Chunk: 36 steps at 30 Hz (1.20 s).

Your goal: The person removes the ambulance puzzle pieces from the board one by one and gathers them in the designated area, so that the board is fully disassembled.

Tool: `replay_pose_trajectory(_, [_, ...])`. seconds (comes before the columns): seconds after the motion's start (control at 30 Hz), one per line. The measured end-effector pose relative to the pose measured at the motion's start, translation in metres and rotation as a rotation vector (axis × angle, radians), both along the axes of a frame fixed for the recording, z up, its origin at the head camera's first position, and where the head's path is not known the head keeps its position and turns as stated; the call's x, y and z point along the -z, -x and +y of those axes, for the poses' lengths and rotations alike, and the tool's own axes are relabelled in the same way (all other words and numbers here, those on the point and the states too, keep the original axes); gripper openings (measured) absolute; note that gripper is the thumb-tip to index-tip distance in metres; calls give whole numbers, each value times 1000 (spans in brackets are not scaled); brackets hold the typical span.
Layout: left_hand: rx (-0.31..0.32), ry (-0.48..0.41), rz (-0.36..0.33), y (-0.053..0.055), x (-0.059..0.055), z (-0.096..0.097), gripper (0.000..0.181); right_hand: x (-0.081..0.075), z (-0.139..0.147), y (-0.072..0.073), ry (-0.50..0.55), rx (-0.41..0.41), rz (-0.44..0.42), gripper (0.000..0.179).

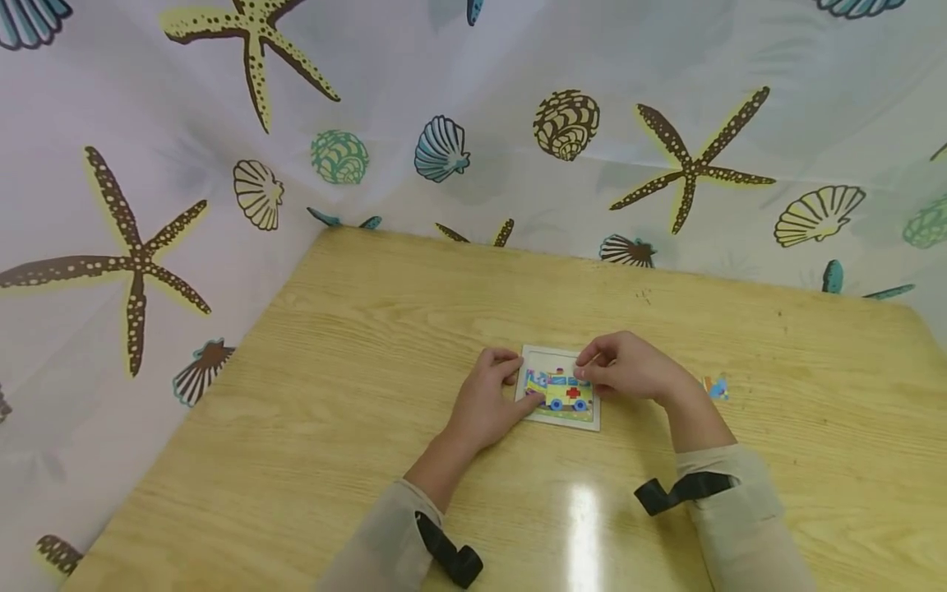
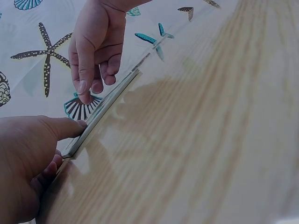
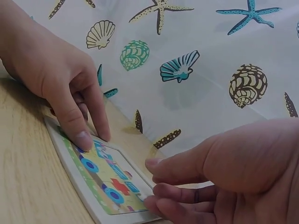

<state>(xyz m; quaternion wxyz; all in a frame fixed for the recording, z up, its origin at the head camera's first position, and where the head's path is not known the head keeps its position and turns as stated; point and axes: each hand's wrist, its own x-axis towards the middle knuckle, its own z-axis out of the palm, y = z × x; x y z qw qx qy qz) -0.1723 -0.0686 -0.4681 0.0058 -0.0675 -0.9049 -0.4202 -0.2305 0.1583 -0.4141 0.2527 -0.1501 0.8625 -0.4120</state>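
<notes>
Fabric backdrop: white, printed with brown, yellow and teal starfish and scallop and spiral shells. It hangs behind the table and along its left side, with soft creases and shaded areas. Its lower margin meets the rear table edge, where several prints are cut off.

Work surface: light wood-grain table, grain running mainly side to side in the head view. A bright light reflection lies on the near part, between the 2 forearms. Small dark reddish marks show toward the rear, and a few specks dot the right side.

Workpiece: 1 square jigsaw puzzle tray with a pale border, lying flat right of the table's middle. Its picture shows a yellow ambulance with a red cross and 2 blue wheels. A strip along the tray's far side is plain and pale. 1 loose blue-and-orange puzzle piece lies on the table just beside the right wrist.

Left hand: grips the tray at its left edge, thumb on the upper face and other fingers at the side. Right hand: fingers loosely bent at the tray's far right corner, thumb and index finger apart; exact fingertip contact cannot be told.

Both forearms: beige sleeves fitted with 1 black strap each near the cuff.
</notes>
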Motion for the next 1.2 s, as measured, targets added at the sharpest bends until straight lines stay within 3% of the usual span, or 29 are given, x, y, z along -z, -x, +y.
replay_pose_trajectory(0.2, [-3, -15, -1, 1, -2, 0, 65, 1, -8, 1, 82, -50, -21, 25])
replay_pose_trajectory(0.37, [-3, -14, 11, 1, -1, -1, 64, 5, -17, -1, 91, -88, -29, 29])
replay_pose_trajectory(0.8, [7, -1, 8, 1, -4, 1, 66, 8, -32, -8, 41, -73, -41, 31])
replay_pose_trajectory(1.0, [0, 4, 12, 1, -3, 1, 65, 11, -35, -8, 45, -78, -11, 27])
replay_pose_trajectory(1.2, [-1, -5, -8, 2, -2, 2, 66, 11, -33, -9, 79, -51, -37, 23])
